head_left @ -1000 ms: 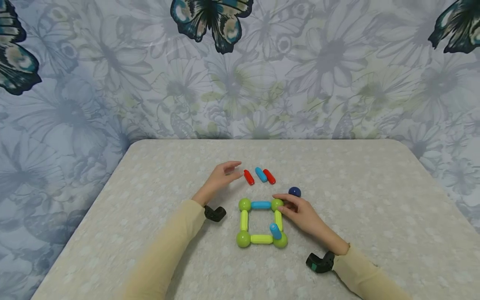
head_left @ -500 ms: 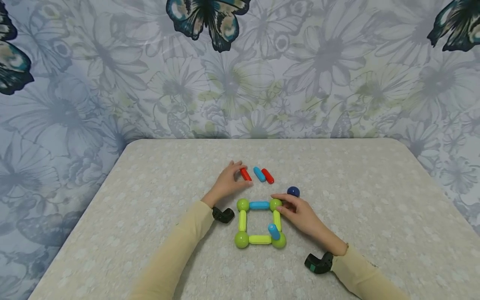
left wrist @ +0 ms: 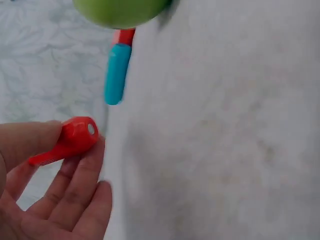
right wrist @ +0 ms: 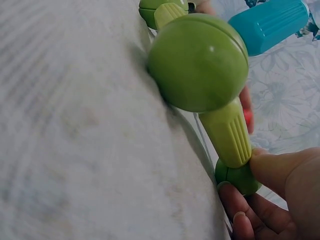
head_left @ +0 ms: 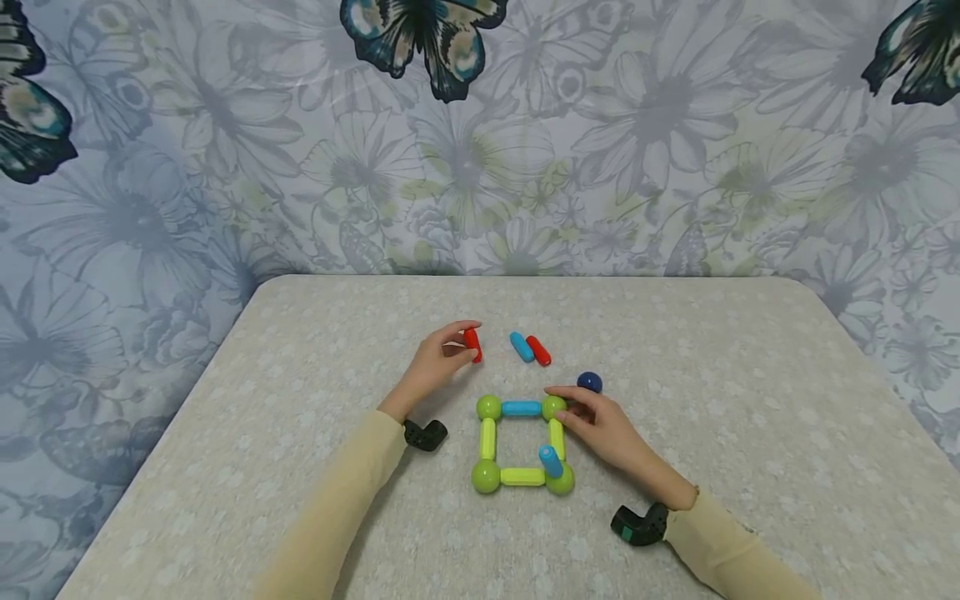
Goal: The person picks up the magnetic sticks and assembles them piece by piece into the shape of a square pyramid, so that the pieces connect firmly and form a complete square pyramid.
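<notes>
My left hand [head_left: 433,362] pinches a red rod [head_left: 472,343] between thumb and fingers, left of the other loose rods. In the left wrist view, the end of this red rod [left wrist: 75,137] bears a small pale dot. My right hand [head_left: 609,429] holds the far right green ball [head_left: 552,407] of a square frame, thumb on one side and fingers on the other. Green balls mark the frame's corners. Light green rods [head_left: 522,477] form three sides, and a blue rod [head_left: 521,408] the far one. From the near right ball [right wrist: 200,62] another blue rod [right wrist: 270,25] sticks up.
Beyond the frame, a loose blue rod [head_left: 521,347] and a second red rod [head_left: 538,351] lie side by side. A dark blue ball [head_left: 589,382] sits just past my right fingers. The patterned table [head_left: 750,400] ends at a flowered wall covering [head_left: 637,167].
My left hand reached to the red rod, took hold of it and drew it left, away from the other loose rods. My right hand and the frame stayed in place.
</notes>
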Demonstrator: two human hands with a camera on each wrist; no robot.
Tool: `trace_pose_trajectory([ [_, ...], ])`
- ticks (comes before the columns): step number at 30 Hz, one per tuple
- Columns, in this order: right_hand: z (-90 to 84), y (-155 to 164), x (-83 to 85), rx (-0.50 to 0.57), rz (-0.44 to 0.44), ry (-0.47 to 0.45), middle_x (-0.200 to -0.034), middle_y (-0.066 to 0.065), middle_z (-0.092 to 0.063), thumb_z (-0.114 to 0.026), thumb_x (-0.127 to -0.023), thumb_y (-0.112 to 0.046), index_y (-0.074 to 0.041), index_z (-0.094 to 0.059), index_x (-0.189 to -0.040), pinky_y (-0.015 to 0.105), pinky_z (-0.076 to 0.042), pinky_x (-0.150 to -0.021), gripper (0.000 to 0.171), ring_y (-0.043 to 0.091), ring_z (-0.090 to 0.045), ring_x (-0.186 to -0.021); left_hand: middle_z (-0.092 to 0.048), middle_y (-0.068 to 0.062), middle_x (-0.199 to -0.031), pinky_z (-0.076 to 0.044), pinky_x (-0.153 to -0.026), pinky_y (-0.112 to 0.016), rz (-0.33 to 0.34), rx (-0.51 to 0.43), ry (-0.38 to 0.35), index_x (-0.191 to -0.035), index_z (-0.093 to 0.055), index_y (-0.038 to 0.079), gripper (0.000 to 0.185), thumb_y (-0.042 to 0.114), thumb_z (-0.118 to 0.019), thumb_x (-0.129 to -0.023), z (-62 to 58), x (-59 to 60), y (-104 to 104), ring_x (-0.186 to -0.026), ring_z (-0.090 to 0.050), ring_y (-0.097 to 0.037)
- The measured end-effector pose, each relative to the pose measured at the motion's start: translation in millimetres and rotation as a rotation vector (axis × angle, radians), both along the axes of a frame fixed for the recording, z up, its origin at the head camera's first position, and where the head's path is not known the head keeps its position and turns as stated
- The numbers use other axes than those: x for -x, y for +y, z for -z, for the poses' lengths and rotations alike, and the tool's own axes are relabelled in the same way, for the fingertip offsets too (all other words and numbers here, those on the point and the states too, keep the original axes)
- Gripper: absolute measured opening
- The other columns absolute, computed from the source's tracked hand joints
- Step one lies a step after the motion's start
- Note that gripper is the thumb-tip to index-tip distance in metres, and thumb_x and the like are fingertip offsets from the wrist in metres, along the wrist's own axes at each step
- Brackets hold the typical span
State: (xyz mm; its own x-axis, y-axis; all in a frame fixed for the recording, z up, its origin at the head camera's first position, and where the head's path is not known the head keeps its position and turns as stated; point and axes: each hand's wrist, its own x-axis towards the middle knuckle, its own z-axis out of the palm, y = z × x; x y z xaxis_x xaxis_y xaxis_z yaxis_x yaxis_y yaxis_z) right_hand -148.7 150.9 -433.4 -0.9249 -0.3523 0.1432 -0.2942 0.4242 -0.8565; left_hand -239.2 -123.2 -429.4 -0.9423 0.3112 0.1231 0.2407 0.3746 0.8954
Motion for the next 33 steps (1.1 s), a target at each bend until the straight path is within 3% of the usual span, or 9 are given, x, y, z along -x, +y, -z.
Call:
trace_pose_trajectory([
  [6,-24.8,-6.5,-10.1,-0.003,-0.006,-0.005,-0.109,0.017,-0.061,-0.058,-0.091,0.002,0.005,-0.058,-0.122,0.03,-0.048,-0.066,0.032,0.025,-0.057,-0.08,-0.058,-0.014,-0.114,-0.05,-0.081,-0.037,0.194,-0.119,-0.123,-0.136,-0.047,0.003,0.05,0.005,-0.065,-0.089,-20.5,-45.1,-14.1,-0.097,-0.06,-0.028],
  [9,-11.2,-2.8,-3.3,-0.006,-0.009,-0.001,-0.108,0.012,-0.062,-0.059,-0.092,-0.004,-0.001,-0.059,-0.124,0.03,-0.048,-0.067,0.032,0.021,-0.057,-0.08,-0.058,-0.016,-0.117,-0.05,-0.083,-0.035,0.266,-0.175,-0.217,-0.132,-0.051,0.001,0.047,0.007,-0.066,-0.088,-23.6,-71.4,-14.1,-0.099,-0.06,-0.027],
  [13,12.0,4.2,7.5,0.001,-0.009,0.01,-0.107,0.003,-0.062,-0.061,-0.093,-0.012,-0.011,-0.061,-0.125,0.028,-0.048,-0.065,0.032,0.016,-0.056,-0.079,-0.06,-0.016,-0.115,-0.05,-0.082,-0.032,0.318,-0.217,-0.301,-0.123,-0.058,-0.002,0.037,0.007,-0.067,-0.088,-18.2,-92.9,-12.2,-0.097,-0.061,-0.026],
  [15,12.7,4.6,7.9,0.001,-0.006,0.014,-0.106,0.003,-0.062,-0.061,-0.093,-0.012,-0.011,-0.061,-0.125,0.028,-0.047,-0.064,0.032,0.016,-0.056,-0.078,-0.061,-0.015,-0.113,-0.05,-0.081,-0.031,0.338,-0.21,-0.299,-0.12,-0.059,-0.002,0.034,0.007,-0.067,-0.087,-15.1,-97.7,-11.3,-0.096,-0.061,-0.024],
  [22,13.4,4.2,7.5,0.001,-0.011,0.019,-0.104,0.003,-0.062,-0.061,-0.093,-0.012,-0.008,-0.06,-0.125,0.027,-0.046,-0.062,0.033,0.015,-0.055,-0.076,-0.061,-0.018,-0.114,-0.051,-0.08,-0.03,0.407,-0.168,-0.192,-0.12,-0.06,-0.004,0.034,0.002,-0.066,-0.087,-8.5,-103.7,-6.9,-0.095,-0.06,-0.02],
  [26,13.8,4.5,6.9,0.005,-0.005,0.018,-0.104,0.004,-0.062,-0.061,-0.092,-0.009,-0.007,-0.059,-0.126,0.027,-0.045,-0.06,0.034,0.016,-0.054,-0.075,-0.061,-0.017,-0.115,-0.051,-0.079,-0.03,0.41,-0.167,-0.193,-0.12,-0.06,-0.005,0.035,0.004,-0.067,-0.087,-8.1,-104.8,-5.8,-0.095,-0.06,-0.02],
  [30,14.9,5.3,7.6,0.007,-0.004,0.007,-0.106,0.006,-0.062,-0.061,-0.092,-0.009,-0.005,-0.058,-0.127,0.028,-0.046,-0.061,0.035,0.018,-0.054,-0.076,-0.061,-0.016,-0.116,-0.05,-0.083,-0.032,0.406,-0.168,-0.191,-0.123,-0.058,-0.004,0.036,0.008,-0.064,-0.09,-7.7,-100.9,-9.3,-0.099,-0.059,-0.022],
  [33,11.4,8.0,6.6,-0.025,-0.019,0.006,-0.112,0.008,-0.061,-0.061,-0.093,-0.011,-0.005,-0.056,-0.129,0.028,-0.048,-0.067,0.038,0.017,-0.057,-0.082,-0.06,-0.015,-0.119,-0.048,-0.086,-0.034,0.361,-0.184,-0.173,-0.126,-0.056,-0.002,0.035,0.012,-0.059,-0.094,-8.7,-91.0,-14.0,-0.106,-0.057,-0.023],
])
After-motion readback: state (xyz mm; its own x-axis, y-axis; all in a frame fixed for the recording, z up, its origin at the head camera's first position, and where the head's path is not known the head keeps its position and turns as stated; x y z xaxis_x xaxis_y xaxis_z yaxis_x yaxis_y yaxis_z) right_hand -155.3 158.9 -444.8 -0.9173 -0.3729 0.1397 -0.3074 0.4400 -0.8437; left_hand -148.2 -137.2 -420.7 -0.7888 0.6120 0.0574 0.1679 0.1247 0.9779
